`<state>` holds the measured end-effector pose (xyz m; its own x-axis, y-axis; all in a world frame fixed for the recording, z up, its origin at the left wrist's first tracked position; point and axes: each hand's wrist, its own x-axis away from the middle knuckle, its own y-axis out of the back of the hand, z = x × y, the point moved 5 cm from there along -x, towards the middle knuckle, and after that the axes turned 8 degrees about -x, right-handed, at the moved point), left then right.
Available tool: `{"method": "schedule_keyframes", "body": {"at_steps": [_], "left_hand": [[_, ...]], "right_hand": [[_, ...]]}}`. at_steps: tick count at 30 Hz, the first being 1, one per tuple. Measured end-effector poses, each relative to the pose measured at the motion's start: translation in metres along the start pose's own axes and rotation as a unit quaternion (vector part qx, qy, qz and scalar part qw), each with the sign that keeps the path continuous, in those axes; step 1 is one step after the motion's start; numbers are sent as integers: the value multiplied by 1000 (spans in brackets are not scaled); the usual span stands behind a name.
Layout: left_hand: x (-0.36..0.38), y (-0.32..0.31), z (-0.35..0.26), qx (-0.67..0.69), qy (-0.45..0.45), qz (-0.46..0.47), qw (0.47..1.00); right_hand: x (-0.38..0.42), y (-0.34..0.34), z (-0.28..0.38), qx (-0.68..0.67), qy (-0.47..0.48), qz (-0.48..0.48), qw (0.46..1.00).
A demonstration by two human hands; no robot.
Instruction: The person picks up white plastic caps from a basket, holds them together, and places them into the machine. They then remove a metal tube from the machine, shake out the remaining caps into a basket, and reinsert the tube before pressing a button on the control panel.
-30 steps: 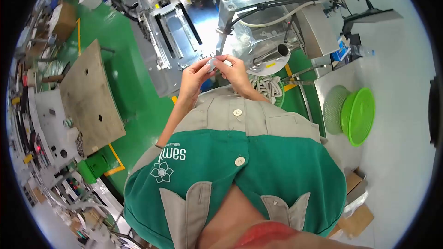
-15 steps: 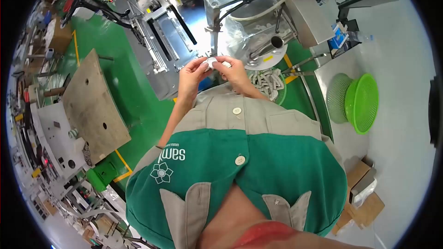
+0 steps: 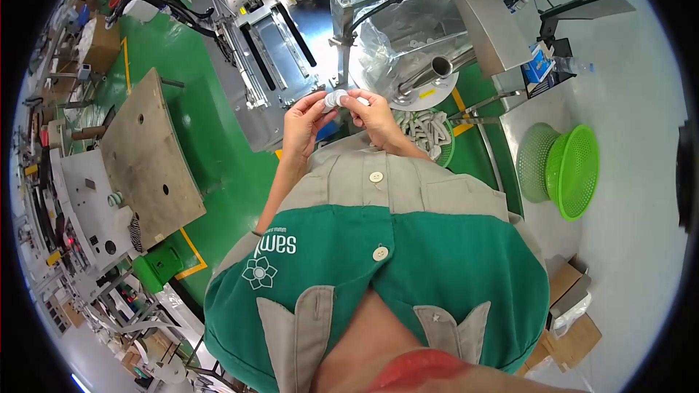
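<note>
Just in front of my chest, my left hand and my right hand are close together, with small white round pieces held between their fingertips. The pieces look like a short row of discs; their exact number is unclear. Fingers of both hands are bent around them. Below and beyond my right hand, a green basket holds several whitish rolls. Behind the hands stands a metal machine bed with two dark slots.
A round white plate with a metal tube and clear plastic bag lies beyond my right hand. Green baskets lean at the right. A wooden board stands at the left. A metal post rises just ahead.
The white pieces between my fingertips are turned slightly and show more of their row. The whole view has shifted a little; both hands stay close together.
</note>
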<state>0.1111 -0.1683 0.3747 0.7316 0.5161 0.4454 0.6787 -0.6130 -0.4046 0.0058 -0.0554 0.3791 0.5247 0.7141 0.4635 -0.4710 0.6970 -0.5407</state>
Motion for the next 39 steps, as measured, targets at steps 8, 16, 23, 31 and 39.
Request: {"method": "schedule_keyframes", "body": {"at_steps": [8, 16, 23, 31, 39], "left_hand": [[-11, 4, 16, -85, -28, 52, 995], [-18, 9, 17, -100, -36, 17, 994], [-14, 1, 18, -36, -33, 69, 996], [-19, 9, 24, -52, -16, -6, 998], [-2, -4, 8, 132, -4, 49, 990]], "right_hand": [[-7, 17, -7, 82, 90, 19, 992], [5, 11, -2, 136, 62, 45, 988], [-1, 18, -6, 159, 81, 9, 984], [-5, 17, -8, 23, 62, 31, 997], [-9, 8, -8, -81, -56, 33, 995]]}}
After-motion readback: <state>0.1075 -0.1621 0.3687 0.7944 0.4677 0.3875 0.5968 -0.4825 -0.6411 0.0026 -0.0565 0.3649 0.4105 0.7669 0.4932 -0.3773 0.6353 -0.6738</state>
